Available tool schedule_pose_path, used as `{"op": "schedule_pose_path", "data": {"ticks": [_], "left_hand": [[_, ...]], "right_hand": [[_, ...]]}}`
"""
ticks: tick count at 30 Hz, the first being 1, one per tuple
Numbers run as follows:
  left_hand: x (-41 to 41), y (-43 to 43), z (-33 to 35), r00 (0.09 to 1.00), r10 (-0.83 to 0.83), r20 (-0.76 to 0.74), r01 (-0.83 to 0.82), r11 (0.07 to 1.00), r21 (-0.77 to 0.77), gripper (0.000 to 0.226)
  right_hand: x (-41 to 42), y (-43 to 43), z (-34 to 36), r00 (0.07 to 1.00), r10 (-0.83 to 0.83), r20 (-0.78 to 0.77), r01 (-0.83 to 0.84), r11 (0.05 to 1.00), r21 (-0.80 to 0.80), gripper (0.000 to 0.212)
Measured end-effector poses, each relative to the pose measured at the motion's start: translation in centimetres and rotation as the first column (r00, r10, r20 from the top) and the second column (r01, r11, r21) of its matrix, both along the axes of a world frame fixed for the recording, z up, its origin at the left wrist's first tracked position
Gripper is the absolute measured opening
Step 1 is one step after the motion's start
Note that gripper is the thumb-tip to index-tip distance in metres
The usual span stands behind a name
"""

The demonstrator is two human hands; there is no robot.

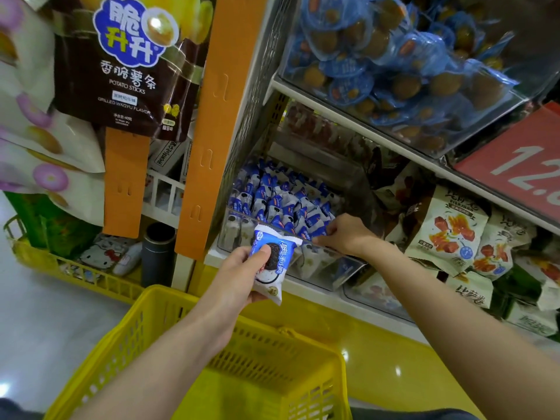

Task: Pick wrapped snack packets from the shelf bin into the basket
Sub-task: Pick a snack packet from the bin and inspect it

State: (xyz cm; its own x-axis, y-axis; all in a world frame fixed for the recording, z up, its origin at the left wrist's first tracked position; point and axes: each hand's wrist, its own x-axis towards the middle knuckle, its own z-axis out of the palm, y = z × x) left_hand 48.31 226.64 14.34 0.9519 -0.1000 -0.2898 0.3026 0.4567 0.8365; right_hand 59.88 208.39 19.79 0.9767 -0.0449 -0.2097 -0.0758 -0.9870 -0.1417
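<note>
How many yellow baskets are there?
2. One yellow basket sits low in front of the person; the other basket is at the left, past the orange post, with goods in it. More may be hidden out of view.

We saw the held packet [272, 265] wrapped in thin, glossy plastic film, crinkled at its sealed ends. The packets [285, 201] in the bin wore the same shiny film. The bin [321, 268] was clear hard plastic, smooth, with bright glare along its front wall. The basket [142, 322] was moulded yellow plastic, a perforated lattice with a dull sheen. The side panel [254, 95] looked like grey metal mesh. The potato-stick bag [121, 80] was glossy printed foil. The orange strips [212, 116] looked matt and smooth. The floor [39, 322] was polished and showed lamp glare.
</note>
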Motion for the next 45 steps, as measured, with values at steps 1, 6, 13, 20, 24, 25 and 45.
{"op": "schedule_pose_path", "data": {"ticks": [1, 6, 13, 20, 24, 25, 45], "left_hand": [[0.0, 0.0, 0.0, 1.0, -0.002, 0.001, 0.002, 1.0, 0.008, 0.01], [0.2, -0.1, -0.1, 1.0, -0.007, 0.002, 0.007, 1.0, 0.024, 0.014], [0.2, -0.4, -0.5, 1.0, 0.015, 0.017, -0.017, 0.995, 0.1, 0.008], [-0.5, -1.0, -1.0, 0.996, -0.035, 0.077, 0.017, 0.974, 0.226, 0.007], [-0.7, -1.4, -1.4, 0.992, -0.08, 0.101, 0.045, 0.949, 0.312, 0.013], [-0.8, -1.4, -1.5, 0.989, -0.078, 0.126, 0.034, 0.947, 0.319, 0.014], [-1.2, -1.6, -2.3, 0.978, -0.111, 0.179, 0.039, 0.932, 0.361, 0.024]], "right_hand": [[0.1, 0.1, -0.3, 1.0, 0.002, 0.024, -0.002, 1.0, 0.021, 0.044], [0.8, 0.0, -0.4, 0.996, 0.03, -0.087, -0.03, 1.0, 0.008, 0.04], [-2.6, 0.8, 0.2, 0.928, 0.045, 0.37, -0.081, 0.993, 0.082, 0.03], [-10.2, 3.5, -2.4, 0.951, 0.1, 0.294, -0.255, 0.791, 0.557, 0.017], [-10.8, 2.9, -3.3, 0.995, -0.014, 0.103, -0.072, 0.614, 0.786, 0.008], [-11.0, 2.7, -3.6, 0.998, -0.013, 0.061, -0.043, 0.569, 0.822, 0.004], [-12.5, 2.6, -5.5, 0.946, -0.029, 0.323, -0.224, 0.662, 0.715, 0.003]]}}
